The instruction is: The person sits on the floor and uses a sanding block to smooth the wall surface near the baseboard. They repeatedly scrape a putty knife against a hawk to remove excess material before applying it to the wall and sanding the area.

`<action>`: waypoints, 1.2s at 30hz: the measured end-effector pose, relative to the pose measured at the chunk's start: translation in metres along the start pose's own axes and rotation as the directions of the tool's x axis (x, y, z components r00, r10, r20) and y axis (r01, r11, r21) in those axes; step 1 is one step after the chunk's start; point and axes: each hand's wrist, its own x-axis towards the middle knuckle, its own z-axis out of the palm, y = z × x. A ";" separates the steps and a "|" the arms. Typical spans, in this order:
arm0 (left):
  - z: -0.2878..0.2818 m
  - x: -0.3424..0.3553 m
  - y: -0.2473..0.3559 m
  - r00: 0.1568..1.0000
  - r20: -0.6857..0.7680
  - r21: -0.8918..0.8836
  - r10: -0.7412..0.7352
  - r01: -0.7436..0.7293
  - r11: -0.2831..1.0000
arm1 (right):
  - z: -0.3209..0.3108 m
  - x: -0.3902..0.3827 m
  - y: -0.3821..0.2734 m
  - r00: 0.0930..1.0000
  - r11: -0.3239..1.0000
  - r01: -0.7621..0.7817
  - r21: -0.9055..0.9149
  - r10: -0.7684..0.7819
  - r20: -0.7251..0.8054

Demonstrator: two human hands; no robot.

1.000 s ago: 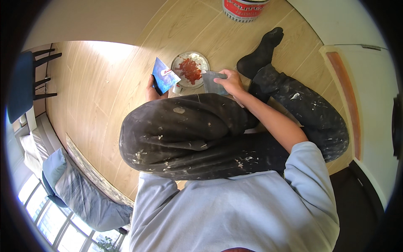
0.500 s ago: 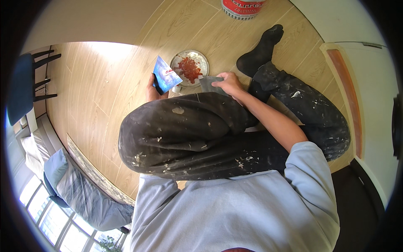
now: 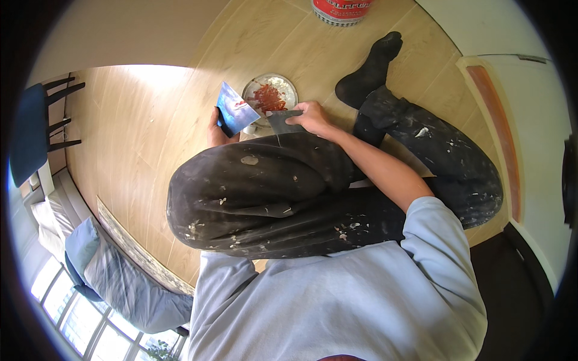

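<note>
My left hand (image 3: pixel 219 132) is closed on the dark edge of a flat, glossy blue putty spreader (image 3: pixel 233 107), tilted up, with a small red smear on its face. In my right hand (image 3: pixel 313 119) a thin grey putty spreader (image 3: pixel 282 121) is pinched between thumb and fingers. Its blade reaches left to the near rim of a round metal lid (image 3: pixel 291 85), but whether they touch I cannot tell. Reddish-brown paste (image 3: pixel 268 98) lies smeared over the lid, with whitish patches near the far side. A small pale object (image 3: pixel 250 129) shows between the blue spreader and my knee, partly hidden.
A red and silver tin (image 3: pixel 342 12) stands on the wood floor (image 3: pixel 132 138) at the far edge. My paint-spotted legs (image 3: pixel 259 192) are folded close below my hands. A blue chair (image 3: pixel 36 129) is at left, bedding (image 3: pixel 123 277) at lower left, an orange-brown strip (image 3: pixel 497 138) at right.
My right hand and the grey spreader have moved left, toward the blue one and the near side of the lid. The left hand has hardly moved. The view has shifted slightly.
</note>
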 end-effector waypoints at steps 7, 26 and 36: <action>0.002 -0.003 -0.002 0.999 -0.048 -0.028 0.006 -0.008 1.000 | -0.040 -0.014 0.000 0.989 0.985 -0.143 0.097 0.140 0.035; 0.006 -0.005 -0.001 1.000 -0.018 0.023 -0.011 0.012 1.000 | -0.010 -0.006 -0.017 0.999 0.999 -0.038 -0.021 0.038 0.013; 0.012 -0.009 -0.002 0.999 -0.048 0.009 0.004 -0.003 1.000 | -0.047 -0.014 0.006 0.991 0.991 -0.128 -0.031 0.127 -0.051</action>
